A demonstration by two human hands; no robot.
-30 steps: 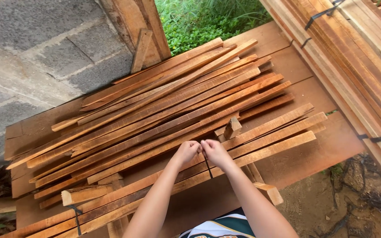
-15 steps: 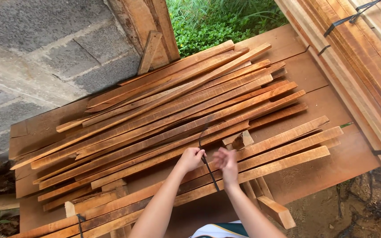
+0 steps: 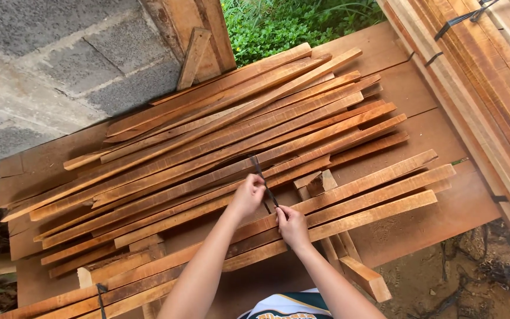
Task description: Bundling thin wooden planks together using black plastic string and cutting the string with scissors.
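I had both hands over the near bundle of wooden slats (image 3: 349,204) on the bench (image 3: 420,218). My left hand (image 3: 249,194) had its fingers pinched together on the black strap (image 3: 261,175), gripping it partway up, with the strap's free end sticking out past my knuckles toward the loose pile of slats (image 3: 219,136). My right hand (image 3: 292,224) sat just beside it, nearer to me, fingers closed on the lower part of the same strap where it crossed the bundle. A short wooden block (image 3: 320,182) lay close by, just beyond my hands. Another black tie (image 3: 99,295) wrapped the bundle's far left end. Stacked boards (image 3: 491,88) ran along the right, and a concrete block wall (image 3: 48,65) stood behind on the left.
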